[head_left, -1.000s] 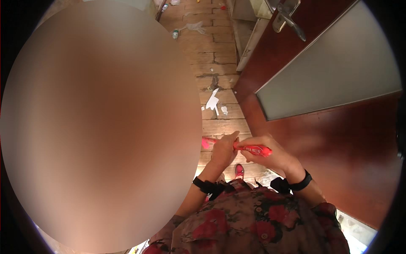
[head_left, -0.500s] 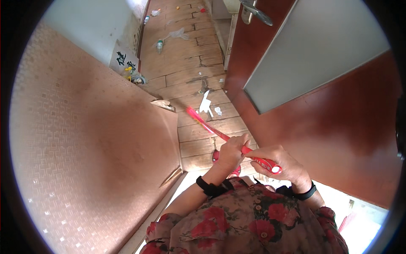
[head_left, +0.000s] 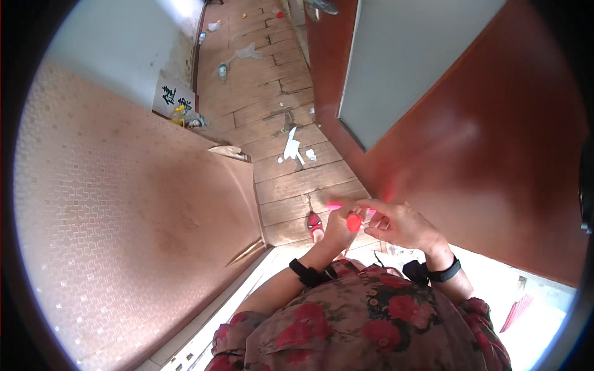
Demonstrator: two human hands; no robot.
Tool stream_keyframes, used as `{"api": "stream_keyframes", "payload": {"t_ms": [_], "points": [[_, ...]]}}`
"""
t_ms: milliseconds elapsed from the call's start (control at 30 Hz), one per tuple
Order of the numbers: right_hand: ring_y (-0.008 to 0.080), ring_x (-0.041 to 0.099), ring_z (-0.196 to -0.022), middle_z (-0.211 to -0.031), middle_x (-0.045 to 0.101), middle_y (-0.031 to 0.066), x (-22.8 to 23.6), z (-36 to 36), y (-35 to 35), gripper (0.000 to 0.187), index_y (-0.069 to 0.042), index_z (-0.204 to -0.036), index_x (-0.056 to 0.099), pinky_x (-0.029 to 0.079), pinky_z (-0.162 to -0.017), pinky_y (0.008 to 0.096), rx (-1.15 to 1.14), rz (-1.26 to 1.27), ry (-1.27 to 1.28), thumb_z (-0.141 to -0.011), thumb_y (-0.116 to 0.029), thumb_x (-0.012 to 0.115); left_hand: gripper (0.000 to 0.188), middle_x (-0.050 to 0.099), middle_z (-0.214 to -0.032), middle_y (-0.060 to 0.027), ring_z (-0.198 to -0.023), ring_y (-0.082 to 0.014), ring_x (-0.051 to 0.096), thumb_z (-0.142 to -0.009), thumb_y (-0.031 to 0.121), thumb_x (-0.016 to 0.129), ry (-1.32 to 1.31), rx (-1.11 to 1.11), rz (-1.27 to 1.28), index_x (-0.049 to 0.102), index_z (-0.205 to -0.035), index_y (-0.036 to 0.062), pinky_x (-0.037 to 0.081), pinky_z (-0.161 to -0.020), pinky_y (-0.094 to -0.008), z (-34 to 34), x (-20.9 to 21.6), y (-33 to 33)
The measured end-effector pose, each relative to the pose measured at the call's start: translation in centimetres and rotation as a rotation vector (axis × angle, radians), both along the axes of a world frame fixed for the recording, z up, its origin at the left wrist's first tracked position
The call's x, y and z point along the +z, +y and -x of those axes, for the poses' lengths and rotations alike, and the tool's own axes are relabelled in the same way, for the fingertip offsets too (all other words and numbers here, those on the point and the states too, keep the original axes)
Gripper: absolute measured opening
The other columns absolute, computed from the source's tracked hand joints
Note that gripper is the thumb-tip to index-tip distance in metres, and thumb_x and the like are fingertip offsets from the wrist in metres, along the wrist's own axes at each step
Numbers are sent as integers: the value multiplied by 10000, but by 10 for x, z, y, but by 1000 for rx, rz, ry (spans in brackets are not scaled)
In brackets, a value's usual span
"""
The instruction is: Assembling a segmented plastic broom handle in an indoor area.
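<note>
My left hand (head_left: 343, 226) is closed around a red broom handle (head_left: 354, 223), its round end facing up toward me. The broom stands steeply, and pink bristles (head_left: 335, 205) show beyond my knuckles, partly hidden by both hands. Beside the handle my right hand (head_left: 405, 226) has its fingers apart, the thumb near the handle's end. White torn paper scraps (head_left: 292, 147) lie on the wooden floor (head_left: 278, 185) ahead of my hands. Below my left hand a red shoe (head_left: 315, 221) shows on my foot.
A brown-red door (head_left: 470, 136) with a pale panel stands close on the right. A pinkish patterned panel (head_left: 142, 204) lines the left. Farther along the floor lie a plastic bottle (head_left: 223, 72) and a clear bag (head_left: 249, 52). A white sign (head_left: 167, 94) leans at the left wall.
The broom has swung from pointing forward-left over the floor to steep, bristles now by my hands. My right hand has loosened from the handle. The view has turned slightly right.
</note>
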State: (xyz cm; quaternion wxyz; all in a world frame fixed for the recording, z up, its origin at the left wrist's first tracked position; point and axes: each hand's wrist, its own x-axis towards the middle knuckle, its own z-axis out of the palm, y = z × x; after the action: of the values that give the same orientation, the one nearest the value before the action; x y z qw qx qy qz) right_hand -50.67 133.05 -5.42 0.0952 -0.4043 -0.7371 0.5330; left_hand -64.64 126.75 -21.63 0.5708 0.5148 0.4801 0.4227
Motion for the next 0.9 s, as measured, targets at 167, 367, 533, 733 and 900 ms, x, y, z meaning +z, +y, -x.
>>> {"api": "stream_keyframes", "payload": {"t_ms": [167, 367, 533, 733, 900], "points": [[322, 658, -827, -849, 661, 164, -32, 14, -22, 265, -76, -1018, 650, 526, -715, 405, -24, -231, -203, -805, -234, 648, 244, 661, -1005, -62, -921, -138, 619, -847, 108, 661, -109, 170, -69, 635, -1071, 16, 487, -825, -281, -17, 1, -18], [365, 649, -779, -787, 656, 189, -38, 52, -29, 153, -44, -785, 674, 522, -732, 431, -58, -243, -139, -759, -188, 630, 340, 647, -1056, -77, -981, -171, 613, -824, 205, 684, -123, 196, 41, 608, -1110, 38, 485, -862, -305, 15, -48, -37], [348, 644, -883, -895, 656, 203, -72, 132, -13, 244, -35, -954, 677, 515, -781, 419, 181, -157, -225, -729, -115, 627, 317, 667, -1040, -83, -971, -196, 631, -814, 191, 678, 357, 267, -95, 630, -1085, 34, 491, -853, -316, 106, -116, -37], [355, 641, -850, -910, 657, 186, -67, 144, 3, 226, -45, -978, 662, 518, -747, 382, 57, -230, 220, -761, -63, 603, 333, 667, -1035, -133, -958, -226, 643, -752, 95, 709, 132, 315, -192, 640, -1057, -19, 501, -836, -323, 148, -21, 19], [352, 635, -809, -870, 642, 183, -30, 151, 9, 199, -53, -954, 660, 519, -709, 371, 9, -270, 302, -761, -77, 615, 306, 674, -1020, -89, -928, -186, 638, -785, 55, 679, 341, 247, -445, 632, -1078, -17, 496, -838, -288, 155, -5, 33]]}}
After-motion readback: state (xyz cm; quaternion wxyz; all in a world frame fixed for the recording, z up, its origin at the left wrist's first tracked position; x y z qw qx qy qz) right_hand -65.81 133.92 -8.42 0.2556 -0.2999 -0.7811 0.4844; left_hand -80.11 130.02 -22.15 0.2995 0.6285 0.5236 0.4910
